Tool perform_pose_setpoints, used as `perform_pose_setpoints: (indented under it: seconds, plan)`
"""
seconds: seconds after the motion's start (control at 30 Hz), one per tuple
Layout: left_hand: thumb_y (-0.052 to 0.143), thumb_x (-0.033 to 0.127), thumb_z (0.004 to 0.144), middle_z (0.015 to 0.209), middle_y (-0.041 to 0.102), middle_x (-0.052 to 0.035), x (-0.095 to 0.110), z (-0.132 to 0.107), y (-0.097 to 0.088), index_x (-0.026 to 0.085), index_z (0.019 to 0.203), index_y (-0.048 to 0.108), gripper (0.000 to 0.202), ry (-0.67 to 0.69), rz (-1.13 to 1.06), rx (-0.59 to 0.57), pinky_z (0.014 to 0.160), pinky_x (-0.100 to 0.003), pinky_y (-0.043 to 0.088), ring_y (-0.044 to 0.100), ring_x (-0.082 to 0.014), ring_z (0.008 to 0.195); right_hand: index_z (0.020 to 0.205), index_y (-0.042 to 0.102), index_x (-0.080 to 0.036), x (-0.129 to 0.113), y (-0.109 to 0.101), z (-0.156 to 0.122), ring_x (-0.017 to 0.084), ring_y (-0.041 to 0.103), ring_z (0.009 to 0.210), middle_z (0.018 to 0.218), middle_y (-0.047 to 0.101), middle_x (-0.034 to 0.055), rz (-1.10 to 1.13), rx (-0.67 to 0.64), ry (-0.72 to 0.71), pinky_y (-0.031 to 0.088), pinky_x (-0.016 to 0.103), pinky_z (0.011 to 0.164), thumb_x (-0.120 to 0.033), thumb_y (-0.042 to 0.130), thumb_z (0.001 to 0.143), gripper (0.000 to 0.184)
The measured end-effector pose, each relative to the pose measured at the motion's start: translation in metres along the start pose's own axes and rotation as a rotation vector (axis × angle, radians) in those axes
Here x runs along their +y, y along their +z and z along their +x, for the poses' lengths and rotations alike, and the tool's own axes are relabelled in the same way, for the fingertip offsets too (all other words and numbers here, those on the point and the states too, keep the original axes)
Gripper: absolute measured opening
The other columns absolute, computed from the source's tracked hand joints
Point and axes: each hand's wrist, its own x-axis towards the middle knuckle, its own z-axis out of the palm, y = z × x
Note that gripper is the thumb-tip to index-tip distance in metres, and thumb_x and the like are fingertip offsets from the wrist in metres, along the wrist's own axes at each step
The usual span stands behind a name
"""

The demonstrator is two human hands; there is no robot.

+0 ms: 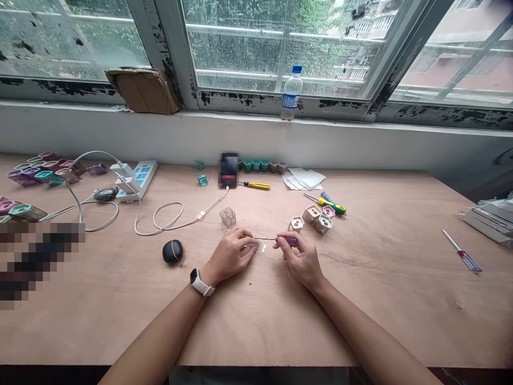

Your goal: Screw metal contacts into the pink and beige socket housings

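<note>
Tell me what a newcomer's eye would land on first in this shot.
The two bare hands at the centre of the plywood table come first: the left hand grips a small pale part, and the right hand holds a purple-handled screwdriver. Beyond them, a plastic water bottle stands on the windowsill, and colourful plastic pieces lie at the table's far left.

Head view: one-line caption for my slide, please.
Left hand holds a small part as the right hand points a purple-handled screwdriver at it, over a plywood table.
</note>
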Motion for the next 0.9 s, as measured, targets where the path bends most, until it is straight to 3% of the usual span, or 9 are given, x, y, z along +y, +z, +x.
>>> perform_pose_setpoints:
  seconds: [0.27, 0.6, 0.9]
  plan:
    - [0.06, 0.02, 0.089, 0.096, 0.066, -0.0061, 0.0007, 0.0009, -0.0004, 0.022, 0.098, 0.068, 0.012, -0.037, -0.018, 0.016, 0.088, -0.04, 0.049, 0.059, -0.0225, 0.095, 0.084, 0.063, -0.019, -0.0023, -0.0075, 0.0026, 0.016, 0.064, 0.063, 0.066, 0.064, 0.0023, -0.075, 0.075, -0.047, 0.051, 0.025, 0.056, -0.038, 0.057, 0.095, 0.023]
    - [0.066, 0.025, 0.086, 0.091, 0.063, -0.005, 0.0028, 0.0016, -0.0008, 0.021, 0.103, 0.061, 0.019, -0.094, 0.009, 0.004, 0.082, -0.039, 0.047, 0.057, -0.0234, 0.089, 0.087, 0.063, -0.018, -0.001, -0.0058, 0.0023, 0.017, 0.066, 0.063, 0.068, 0.066, 0.0032, -0.079, 0.043, -0.053, 0.053, 0.026, 0.057, -0.038, 0.057, 0.095, 0.022]
    - [0.062, 0.018, 0.087, 0.09, 0.063, -0.0042, 0.0012, 0.001, 0.0, 0.021, 0.102, 0.061, 0.015, -0.107, -0.03, -0.001, 0.083, -0.038, 0.046, 0.055, -0.023, 0.089, 0.088, 0.063, -0.018, -0.0006, -0.0057, 0.0015, 0.016, 0.066, 0.064, 0.069, 0.066, 0.0029, -0.077, 0.026, -0.05, 0.052, 0.025, 0.059, -0.037, 0.057, 0.095, 0.021]
